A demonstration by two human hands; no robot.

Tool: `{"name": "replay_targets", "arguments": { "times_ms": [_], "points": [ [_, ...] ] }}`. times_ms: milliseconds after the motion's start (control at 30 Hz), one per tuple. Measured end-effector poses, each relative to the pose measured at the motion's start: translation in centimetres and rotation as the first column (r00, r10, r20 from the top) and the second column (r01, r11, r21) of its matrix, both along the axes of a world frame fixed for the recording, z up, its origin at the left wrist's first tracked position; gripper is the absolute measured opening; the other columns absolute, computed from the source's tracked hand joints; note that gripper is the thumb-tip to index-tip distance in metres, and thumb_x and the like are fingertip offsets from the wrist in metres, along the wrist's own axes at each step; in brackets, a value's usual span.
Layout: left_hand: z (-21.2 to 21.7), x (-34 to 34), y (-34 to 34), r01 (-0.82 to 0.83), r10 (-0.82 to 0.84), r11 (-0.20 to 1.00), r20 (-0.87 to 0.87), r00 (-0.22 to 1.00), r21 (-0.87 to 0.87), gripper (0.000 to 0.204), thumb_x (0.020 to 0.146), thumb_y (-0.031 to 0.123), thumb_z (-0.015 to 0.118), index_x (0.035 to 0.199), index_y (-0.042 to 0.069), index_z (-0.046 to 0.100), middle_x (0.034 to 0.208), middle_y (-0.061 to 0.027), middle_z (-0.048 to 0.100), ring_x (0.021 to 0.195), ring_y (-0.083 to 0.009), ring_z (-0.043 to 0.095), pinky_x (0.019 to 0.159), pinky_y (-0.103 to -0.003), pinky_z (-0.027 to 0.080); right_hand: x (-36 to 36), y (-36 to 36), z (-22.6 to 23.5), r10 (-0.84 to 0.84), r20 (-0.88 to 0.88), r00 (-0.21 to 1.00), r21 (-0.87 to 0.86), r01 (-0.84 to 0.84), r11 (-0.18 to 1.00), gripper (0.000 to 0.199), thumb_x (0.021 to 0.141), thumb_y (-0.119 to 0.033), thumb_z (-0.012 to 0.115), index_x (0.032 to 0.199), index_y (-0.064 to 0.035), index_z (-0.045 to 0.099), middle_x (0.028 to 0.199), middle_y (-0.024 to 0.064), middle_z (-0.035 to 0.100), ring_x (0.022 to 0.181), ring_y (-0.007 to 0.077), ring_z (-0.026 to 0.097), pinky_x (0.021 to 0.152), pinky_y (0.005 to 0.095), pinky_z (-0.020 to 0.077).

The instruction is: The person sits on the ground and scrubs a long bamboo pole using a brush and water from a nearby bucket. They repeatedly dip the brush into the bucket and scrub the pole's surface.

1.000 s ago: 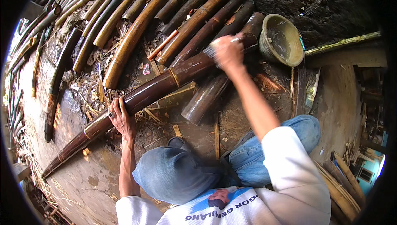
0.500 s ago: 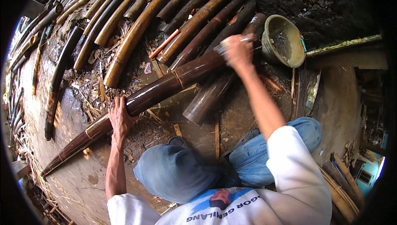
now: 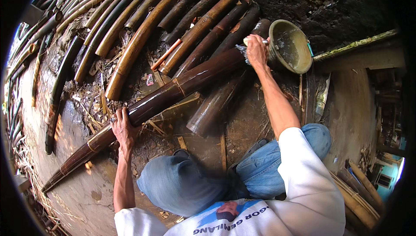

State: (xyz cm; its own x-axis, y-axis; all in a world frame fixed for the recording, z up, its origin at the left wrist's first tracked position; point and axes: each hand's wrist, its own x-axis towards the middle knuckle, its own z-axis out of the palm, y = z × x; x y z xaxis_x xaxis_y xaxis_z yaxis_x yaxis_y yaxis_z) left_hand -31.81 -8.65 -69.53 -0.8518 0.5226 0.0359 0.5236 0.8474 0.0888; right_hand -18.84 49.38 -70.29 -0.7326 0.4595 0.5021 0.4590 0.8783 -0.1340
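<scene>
A long dark brown bamboo pole (image 3: 201, 78), wet and shiny, slants from the lower left up to the right in front of me. My left hand (image 3: 122, 127) is wrapped over its lower part, thumb to one side, gripping it. Up near the pole's far right end, my right hand (image 3: 257, 53) is closed round a scrub brush (image 3: 242, 53) with pale bristles pressed against the bamboo; part of the brush is hidden by my fingers. Just right of that hand, a round bucket (image 3: 307, 47) with cloudy water inside stands tilted toward me.
Several bamboo poles (image 3: 149, 41) lie side by side across the back and left. A shorter dark bamboo piece (image 3: 212, 106) rests beneath the held pole. Wood strips (image 3: 223, 149) and litter are on the wet ground. At lower right more bamboo (image 3: 366, 186) is stacked.
My right hand has stopped blurring and sits slightly to the right, the brush now clear on the bamboo. My left hand keeps its hold. The whole view has shifted a little.
</scene>
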Motion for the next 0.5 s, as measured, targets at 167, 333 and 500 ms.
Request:
{"name": "replay_targets", "arguments": {
  "times_ms": [167, 333, 500],
  "points": [
    [0.8, 0.7, -1.4, -0.020, 0.020, 1.000, -0.018, 1.000, -0.023, 0.090, 0.062, 0.021, 0.096, 0.141, 0.007, 0.055, 0.137, -0.0144, 0.059, 0.127, -0.0387, 0.058, 0.103, -0.051, 0.049, -4.9, -23.2, -0.3, 0.245, -0.196, 0.950, -0.341, -0.300, 0.891, 0.015, 0.096, -0.014, 0.061, 0.104, -0.0081, 0.072, 0.104, 0.0150, 0.073, 0.103, 0.0355, 0.070, 0.126, 0.0618, 0.0292],
    [0.2, 1.7, -1.8, -0.026, 0.025, 1.000, -0.084, 0.996, -0.013, 0.088, 0.066, 0.017, 0.095, 0.143, 0.009, 0.054, 0.138, -0.0137, 0.059, 0.131, -0.0379, 0.056, 0.108, -0.051, 0.047, -4.7, -27.6, -0.2, 0.456, -0.262, 0.851, -0.233, -0.514, 0.825, 0.015, 0.094, -0.012, 0.061, 0.101, -0.0066, 0.073, 0.104, 0.0100, 0.071, 0.106, 0.0295, 0.070, 0.130, 0.0655, 0.0205],
    [0.2, 2.0, -0.4, -0.040, 0.045, 0.998, -0.119, 0.992, 0.042, 0.086, 0.066, 0.013, 0.093, 0.143, 0.009, 0.054, 0.135, -0.0141, 0.060, 0.129, -0.0386, 0.056, 0.109, -0.051, 0.046, -2.0, -10.0, 1.3, 0.069, -0.024, 0.997, -0.128, -0.071, 0.989, 0.025, 0.102, -0.015, 0.050, 0.099, -0.0087, 0.073, 0.102, 0.0160, 0.073, 0.098, 0.0360, 0.070, 0.110, 0.0678, 0.0372]
  ]
}}
